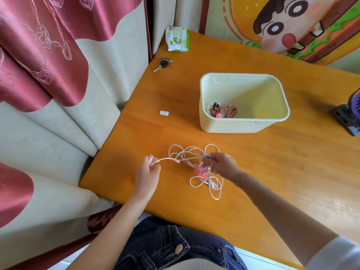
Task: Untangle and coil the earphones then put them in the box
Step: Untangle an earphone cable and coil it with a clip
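- The left hand (147, 171) is gripping a small bundle of loops of the earphones (200, 171), its fingers (153, 168) curled tight around them, probably so that the coil is not falling open.
- The right hand (221, 164) is reaching into the loose tangle, its fingers (207, 162) pinching some strands, it seems to free the next length.
- The cable is lying mostly on the bench (272, 172), toward the near edge, stretching between both hands.
- The box (233, 125) is standing open farther away, slightly right, with other coiled cables (224, 112) already lying in its left corner.
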`<action>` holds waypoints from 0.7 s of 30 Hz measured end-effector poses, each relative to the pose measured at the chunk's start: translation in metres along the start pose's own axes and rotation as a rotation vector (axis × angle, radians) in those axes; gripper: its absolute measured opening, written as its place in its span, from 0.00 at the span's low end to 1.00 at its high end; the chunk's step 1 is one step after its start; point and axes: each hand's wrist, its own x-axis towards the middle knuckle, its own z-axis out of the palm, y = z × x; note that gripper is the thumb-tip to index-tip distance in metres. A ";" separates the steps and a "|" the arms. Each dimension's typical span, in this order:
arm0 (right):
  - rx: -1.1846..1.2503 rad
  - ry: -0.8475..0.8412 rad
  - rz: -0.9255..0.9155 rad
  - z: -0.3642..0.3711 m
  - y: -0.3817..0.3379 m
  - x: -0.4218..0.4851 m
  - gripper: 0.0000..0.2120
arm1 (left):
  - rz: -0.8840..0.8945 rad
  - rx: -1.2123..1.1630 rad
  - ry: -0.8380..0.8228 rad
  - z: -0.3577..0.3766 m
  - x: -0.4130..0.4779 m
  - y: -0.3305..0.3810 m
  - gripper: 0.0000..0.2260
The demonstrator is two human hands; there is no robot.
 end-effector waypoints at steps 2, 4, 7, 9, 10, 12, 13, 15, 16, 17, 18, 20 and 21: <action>-0.033 0.023 0.092 0.001 0.010 0.004 0.10 | -0.012 0.017 -0.018 0.004 0.000 0.000 0.08; -0.214 0.061 0.154 0.003 0.018 0.006 0.08 | -0.009 0.056 -0.056 0.011 -0.001 0.000 0.08; -0.144 0.036 0.198 0.009 0.014 0.005 0.10 | 0.049 0.092 -0.146 0.024 -0.007 0.000 0.05; 0.098 -0.012 0.233 0.014 0.006 -0.001 0.12 | 0.083 0.140 -0.221 0.032 -0.010 -0.001 0.07; 0.226 -0.038 0.250 0.016 0.002 -0.003 0.13 | 0.096 0.169 -0.263 0.035 -0.011 -0.001 0.07; 0.413 -0.086 0.279 0.022 -0.003 -0.009 0.14 | 0.088 0.190 -0.362 0.040 -0.013 -0.002 0.07; 0.483 -0.105 0.296 0.024 -0.004 -0.009 0.14 | 0.062 0.175 -0.420 0.042 -0.014 -0.002 0.08; 0.649 -0.118 0.338 0.027 -0.006 -0.009 0.14 | 0.012 0.160 -0.490 0.047 -0.015 -0.002 0.17; 0.738 -0.122 0.372 0.028 -0.006 -0.008 0.14 | 0.018 0.181 -0.494 0.049 -0.016 -0.003 0.22; 0.826 -0.130 0.406 0.028 -0.007 -0.008 0.14 | 0.037 0.198 -0.479 0.052 -0.017 -0.004 0.26; 0.903 -0.146 0.431 0.028 -0.008 -0.009 0.14 | 0.061 0.195 -0.459 0.055 -0.018 -0.006 0.28; 1.004 -0.166 0.456 0.027 -0.010 -0.010 0.13 | 0.103 0.175 -0.428 0.058 -0.019 -0.005 0.20; 1.050 -0.166 0.463 0.025 -0.011 -0.010 0.13 | 0.121 0.157 -0.405 0.059 -0.020 -0.003 0.14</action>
